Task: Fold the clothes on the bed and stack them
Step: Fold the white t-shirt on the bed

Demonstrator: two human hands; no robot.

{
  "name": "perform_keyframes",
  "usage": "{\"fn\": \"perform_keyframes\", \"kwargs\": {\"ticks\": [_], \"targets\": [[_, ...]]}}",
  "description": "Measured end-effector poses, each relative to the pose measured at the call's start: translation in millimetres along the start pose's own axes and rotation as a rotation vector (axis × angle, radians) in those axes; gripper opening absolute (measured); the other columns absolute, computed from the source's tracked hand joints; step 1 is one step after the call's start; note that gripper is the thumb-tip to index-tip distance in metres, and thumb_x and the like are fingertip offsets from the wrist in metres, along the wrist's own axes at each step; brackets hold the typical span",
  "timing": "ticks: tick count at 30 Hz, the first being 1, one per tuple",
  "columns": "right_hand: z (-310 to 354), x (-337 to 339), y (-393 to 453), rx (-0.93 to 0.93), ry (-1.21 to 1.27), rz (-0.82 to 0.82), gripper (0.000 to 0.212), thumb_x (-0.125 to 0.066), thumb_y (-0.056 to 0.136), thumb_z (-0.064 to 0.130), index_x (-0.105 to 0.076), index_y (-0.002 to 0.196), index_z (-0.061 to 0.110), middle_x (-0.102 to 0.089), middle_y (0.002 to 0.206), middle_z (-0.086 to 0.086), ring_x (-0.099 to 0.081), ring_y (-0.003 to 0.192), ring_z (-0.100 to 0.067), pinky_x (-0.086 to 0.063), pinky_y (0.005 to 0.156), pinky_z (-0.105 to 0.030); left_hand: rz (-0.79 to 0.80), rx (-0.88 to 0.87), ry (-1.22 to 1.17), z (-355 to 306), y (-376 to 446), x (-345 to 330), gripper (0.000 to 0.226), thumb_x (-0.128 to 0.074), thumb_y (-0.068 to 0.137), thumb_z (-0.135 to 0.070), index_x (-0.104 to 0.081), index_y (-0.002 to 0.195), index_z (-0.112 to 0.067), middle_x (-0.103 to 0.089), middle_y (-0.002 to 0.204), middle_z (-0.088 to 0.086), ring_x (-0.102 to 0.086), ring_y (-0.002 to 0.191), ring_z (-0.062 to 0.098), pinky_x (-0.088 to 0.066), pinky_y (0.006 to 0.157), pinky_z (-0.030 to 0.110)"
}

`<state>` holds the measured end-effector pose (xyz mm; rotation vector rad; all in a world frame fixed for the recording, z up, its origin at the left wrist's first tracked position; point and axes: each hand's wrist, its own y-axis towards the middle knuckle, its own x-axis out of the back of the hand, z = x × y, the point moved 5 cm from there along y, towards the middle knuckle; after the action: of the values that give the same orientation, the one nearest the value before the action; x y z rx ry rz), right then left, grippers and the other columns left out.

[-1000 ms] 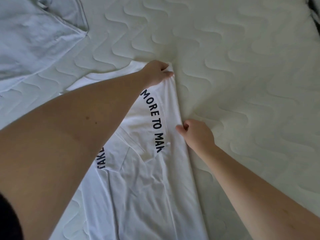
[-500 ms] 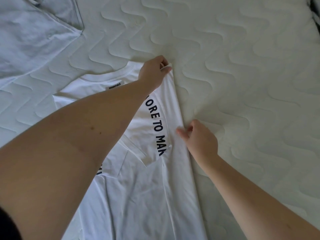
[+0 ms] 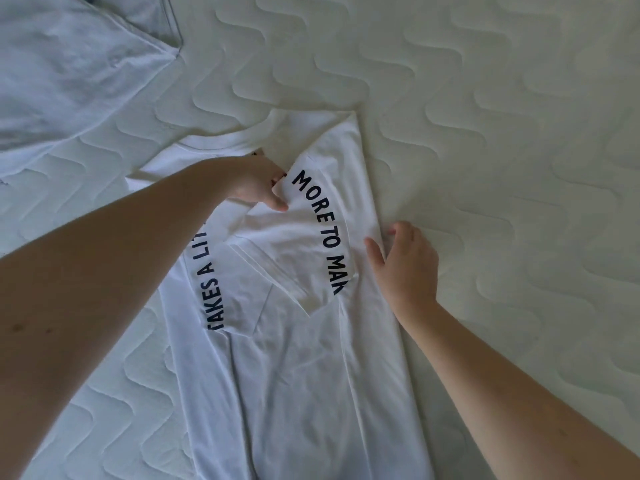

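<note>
The left hand (image 3: 258,183) has come back from the far corner of the white T-shirt (image 3: 304,368) and now pinches the folded-in flap by the lettering, while the right hand (image 3: 405,268), fingers loose and apart, rests on the shirt's right fold edge, so the side fold looks nearly set. The shirt lies mid-bed (image 3: 502,133), its near hem cut off; a pale grey garment (image 3: 65,71) lies far left, only partly visible.
</note>
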<state>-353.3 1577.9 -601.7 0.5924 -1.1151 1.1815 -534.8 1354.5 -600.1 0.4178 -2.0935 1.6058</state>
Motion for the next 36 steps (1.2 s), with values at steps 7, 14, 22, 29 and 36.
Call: {"fn": "perform_keyframes", "kwargs": {"ticks": [7, 14, 22, 29, 36], "targets": [[46, -26, -65, 0.597, -0.135, 0.094, 0.062, -0.061, 0.087, 0.044, -0.049, 0.140, 0.013, -0.052, 0.140, -0.006, -0.048, 0.129, -0.028, -0.037, 0.105, -0.044, -0.393, 0.007, -0.385, 21, -16, -8, 0.021, -0.065, 0.088, -0.047, -0.060, 0.090, -0.027, -0.065, 0.118, -0.001, -0.060, 0.082, 0.012, -0.041, 0.057, 0.021], [63, -47, -75, 0.687, -0.282, 0.097, 0.062, -0.061, 0.089, 0.031, -0.043, 0.145, 0.012, -0.038, 0.154, -0.006, -0.031, 0.144, -0.025, -0.027, 0.117, -0.046, -0.331, 0.079, -0.398, 39, -36, -43, 0.047, -0.075, 0.074, -0.058, -0.060, 0.101, -0.022, -0.058, 0.086, -0.013, -0.055, 0.081, 0.010, -0.035, 0.062, 0.020], [61, -37, -71, 0.763, -0.121, -0.003, 0.035, -0.053, 0.094, 0.022, -0.063, 0.127, 0.014, -0.059, 0.135, -0.003, -0.051, 0.129, -0.028, -0.037, 0.110, -0.046, -0.483, 0.098, -0.509, 55, -52, -39, 0.017, -0.067, 0.090, -0.034, -0.060, 0.100, -0.022, -0.064, 0.085, -0.007, -0.055, 0.070, 0.005, -0.037, 0.054, 0.022], [53, -52, -85, 0.798, -0.217, 0.103, 0.044, -0.049, 0.096, 0.032, -0.053, 0.138, 0.020, -0.046, 0.148, -0.003, -0.041, 0.138, -0.026, -0.033, 0.112, -0.047, -0.723, 0.181, -0.269, 38, -64, -67, 0.037, -0.065, 0.090, -0.025, -0.052, 0.123, -0.014, -0.060, 0.115, 0.012, -0.057, 0.106, 0.031, -0.045, 0.083, 0.040], [21, -53, -110, 0.658, -0.197, 0.120, 0.064, -0.040, 0.099, 0.042, -0.024, 0.153, 0.010, -0.021, 0.160, -0.006, -0.018, 0.149, -0.019, -0.024, 0.118, -0.043, -0.774, -0.171, 0.184, -31, -71, -133, 0.059, -0.023, 0.103, -0.040, -0.007, 0.156, -0.019, -0.006, 0.164, 0.007, -0.001, 0.151, 0.025, -0.006, 0.122, 0.044]]}}
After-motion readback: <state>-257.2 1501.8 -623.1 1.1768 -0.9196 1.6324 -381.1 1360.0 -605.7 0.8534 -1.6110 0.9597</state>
